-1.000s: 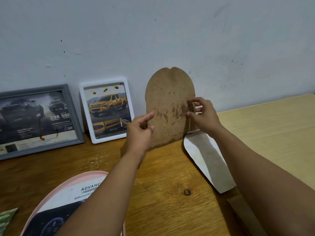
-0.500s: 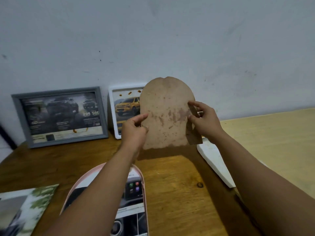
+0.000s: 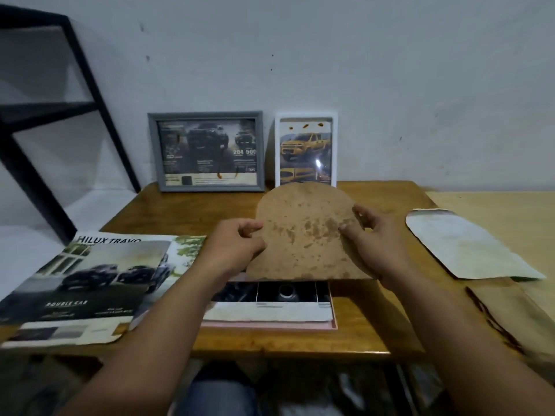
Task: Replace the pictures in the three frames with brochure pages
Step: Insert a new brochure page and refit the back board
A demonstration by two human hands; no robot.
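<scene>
Both my hands hold an arched brown backing board point(image 3: 303, 235) tilted over a pink arched frame point(image 3: 270, 325) that lies flat on the table. My left hand point(image 3: 237, 247) pinches the board's left edge and my right hand point(image 3: 369, 235) pinches its right edge. A brochure page point(image 3: 270, 301) lies in the pink frame, mostly hidden under the board. A grey frame point(image 3: 207, 151) and a white frame point(image 3: 306, 148), each with a truck page, lean against the wall. An open truck brochure point(image 3: 87, 283) lies at the left.
An arched whitish sheet point(image 3: 468, 244) lies on the lighter table at the right, with a brown strip point(image 3: 510, 319) near it. A black metal shelf frame point(image 3: 45, 115) stands at the left. The wooden table's front edge point(image 3: 270, 352) is close to my body.
The board has come down from upright near the wall to tilted low over the pink frame. My view has pulled back and dropped, so the brochure and the table's front edge now show.
</scene>
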